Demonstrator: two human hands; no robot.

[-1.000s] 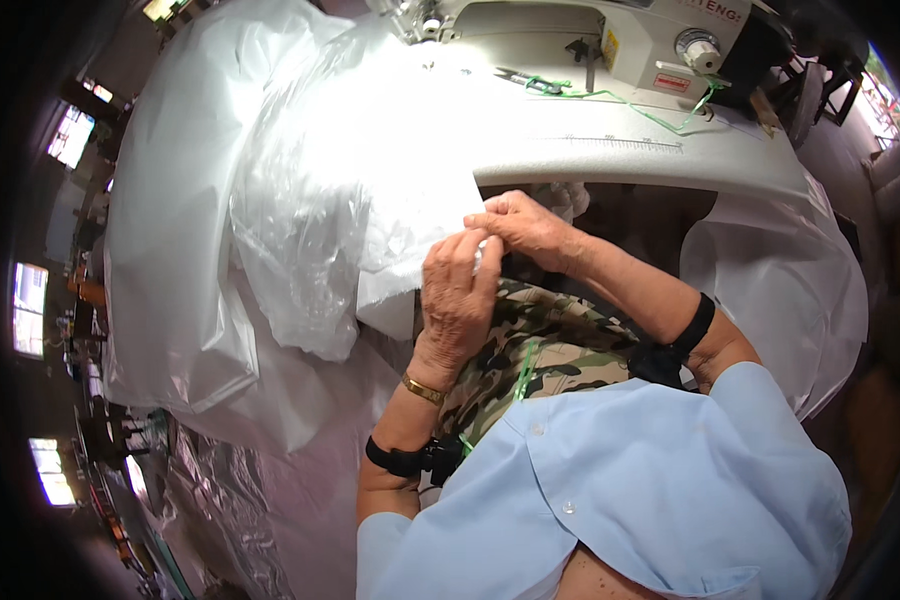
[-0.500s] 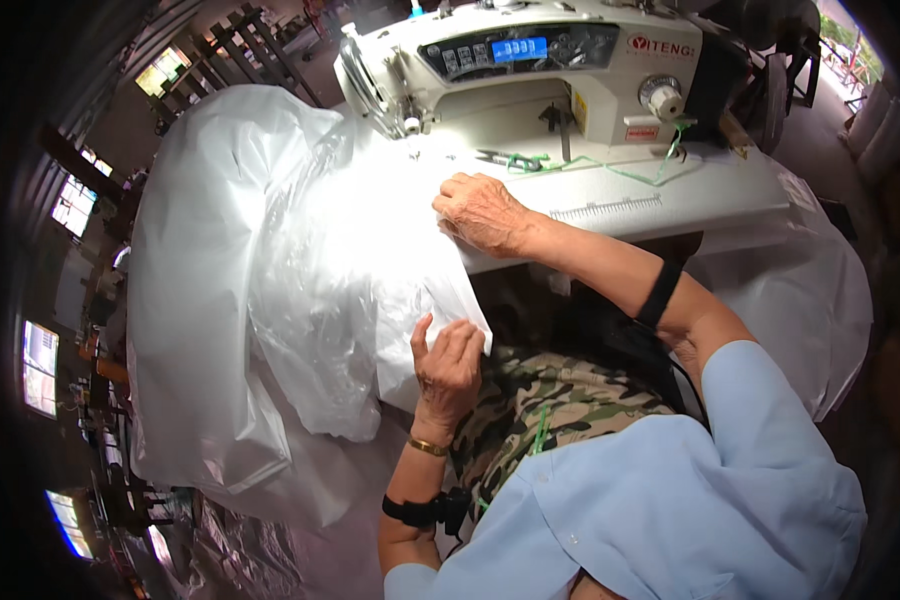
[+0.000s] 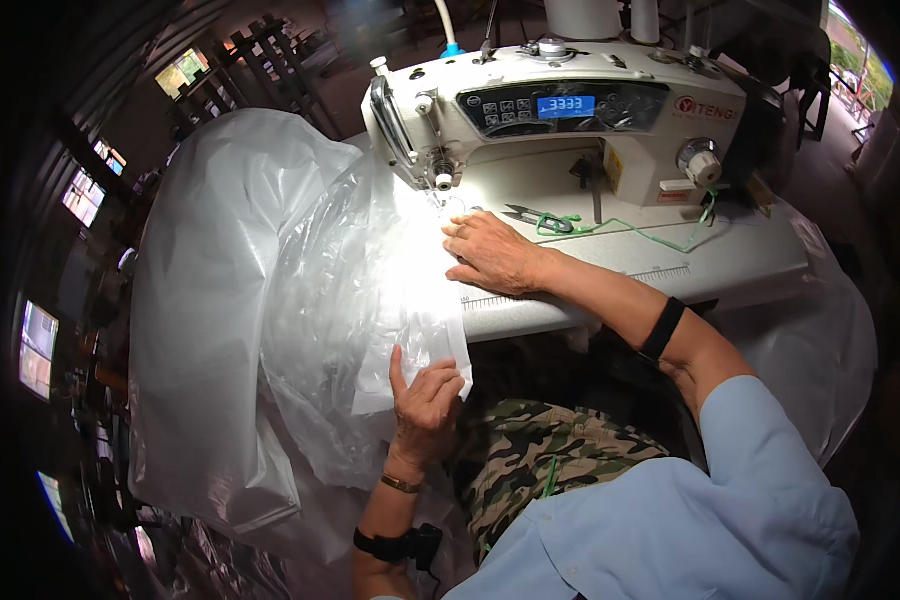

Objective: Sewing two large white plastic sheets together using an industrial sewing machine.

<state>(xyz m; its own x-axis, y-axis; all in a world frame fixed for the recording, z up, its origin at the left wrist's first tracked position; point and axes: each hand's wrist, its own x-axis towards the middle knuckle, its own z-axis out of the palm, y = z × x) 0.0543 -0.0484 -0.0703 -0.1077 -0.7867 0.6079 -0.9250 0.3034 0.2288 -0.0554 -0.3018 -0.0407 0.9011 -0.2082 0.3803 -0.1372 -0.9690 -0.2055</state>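
Note:
A large sheet of translucent white plastic point(image 3: 210, 330) runs up to the needle of a sewing machine point(image 3: 570, 100). My right hand point(image 3: 500, 252) lies on the machine bed at the sheet's right edge, just in front of the presser foot point(image 3: 442, 198). Its fingers point left and lie fairly flat, with the thumb apart. Lower down, my left hand point(image 3: 428, 405) has its fingers curled at the sheet's near right corner, one digit sticking up. Glare washes out the plastic between both hands and the needle.
Black-handled thread snips point(image 3: 542, 219) lie on the bed beside a tangle of green thread point(image 3: 660, 238). The handwheel point(image 3: 700, 161) is at the machine's right end. More plastic point(image 3: 810, 330) hangs off the table's right side. My lap in camouflage cloth point(image 3: 560, 450) is below the table edge.
The view has shifted, so the machine sits lower and further right. My right hand has gone from a bunched grip on the sheet's edge to lying flatter near the presser foot. My left hand stays at the corner.

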